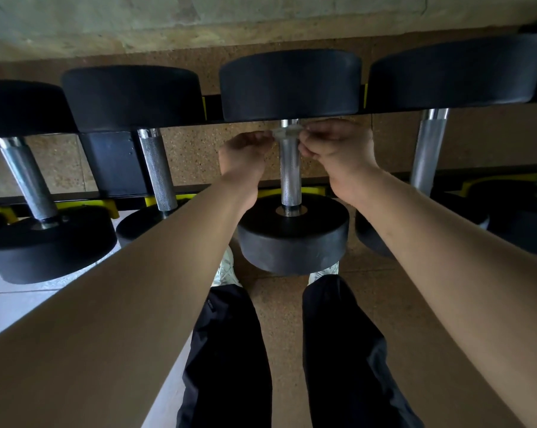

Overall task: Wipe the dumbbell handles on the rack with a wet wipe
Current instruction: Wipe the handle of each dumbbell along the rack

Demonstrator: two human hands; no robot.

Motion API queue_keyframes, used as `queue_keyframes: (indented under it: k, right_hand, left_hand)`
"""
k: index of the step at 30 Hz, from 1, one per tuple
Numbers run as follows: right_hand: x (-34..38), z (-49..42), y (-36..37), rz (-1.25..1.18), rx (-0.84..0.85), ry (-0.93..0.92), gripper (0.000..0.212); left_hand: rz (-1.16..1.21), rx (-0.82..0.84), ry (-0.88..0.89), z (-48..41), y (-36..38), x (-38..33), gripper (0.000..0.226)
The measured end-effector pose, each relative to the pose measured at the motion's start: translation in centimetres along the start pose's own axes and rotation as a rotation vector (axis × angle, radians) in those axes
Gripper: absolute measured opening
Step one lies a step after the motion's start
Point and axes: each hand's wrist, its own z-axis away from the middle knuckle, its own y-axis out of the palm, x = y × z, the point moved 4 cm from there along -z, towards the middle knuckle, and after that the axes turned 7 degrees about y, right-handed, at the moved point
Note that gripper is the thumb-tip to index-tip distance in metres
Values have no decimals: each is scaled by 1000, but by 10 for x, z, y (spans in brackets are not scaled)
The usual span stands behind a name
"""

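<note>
A black dumbbell with a knurled steel handle (290, 171) lies on the rack straight ahead of me. A thin white wet wipe (286, 131) is stretched across the far end of that handle, just below the far head (290, 84). My left hand (245, 152) pinches the wipe's left end. My right hand (335, 146) pinches its right end. The near head (293, 233) sits below my wrists.
Several more dumbbells lie side by side on the black rack with yellow cradles (315, 190); their steel handles (157, 168) (429, 149) stand left and right of mine. My dark trouser legs (344, 350) and the speckled brown floor (285, 335) are below.
</note>
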Motion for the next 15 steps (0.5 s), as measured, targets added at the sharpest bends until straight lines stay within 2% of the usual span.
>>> queue_keyframes:
  k: [2,6,11,15]
  right_hand:
    - [-1,-1,-7,126,0,-38,10]
    - [-9,1,-26,207,-37,-11,7]
    - [-21,12,-16,464,103,-50,5]
    - [-29,12,-29,542,43,-29,7]
  left_hand:
    - [-57,38,46,1,-2,1,18]
    - [-131,164,179,5,-6,6,17]
    - [-241,136,105,-1,-23,27,18]
    - [-346,291,136,3,-21,36,22]
